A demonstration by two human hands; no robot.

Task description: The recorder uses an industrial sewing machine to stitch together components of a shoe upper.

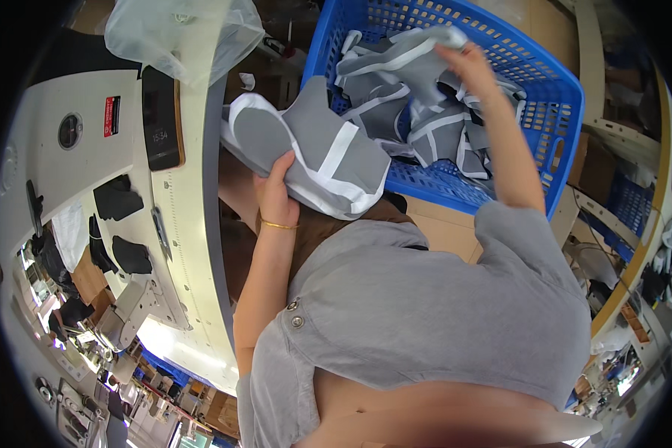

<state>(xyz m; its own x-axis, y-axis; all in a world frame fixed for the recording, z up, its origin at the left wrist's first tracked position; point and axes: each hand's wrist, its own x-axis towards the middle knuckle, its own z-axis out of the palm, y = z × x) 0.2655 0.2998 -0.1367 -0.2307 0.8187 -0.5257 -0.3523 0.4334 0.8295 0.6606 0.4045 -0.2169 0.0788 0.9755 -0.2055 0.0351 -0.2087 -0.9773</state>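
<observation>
My left hand (278,190) grips a grey fabric piece (313,116) with white edging and a short white strip, thumb on top and fingers beneath. It hangs over my lap beside the table edge; whether several layers lie together I cannot tell. Over the blue plastic basket (569,112), my right hand (469,66) is closed on the white-edged rim of another grey fabric piece (414,71). That piece is partly lifted above a loose heap of similar grey pieces (433,138) inside the basket. The right hand is slightly blurred.
Along my left runs a pale worktable (190,254) with a machine body (75,112). On it lie a phone (160,123), small black fabric pieces (131,255) and a slim metal tool (161,233). A clear plastic bag (183,37) overhangs its far end.
</observation>
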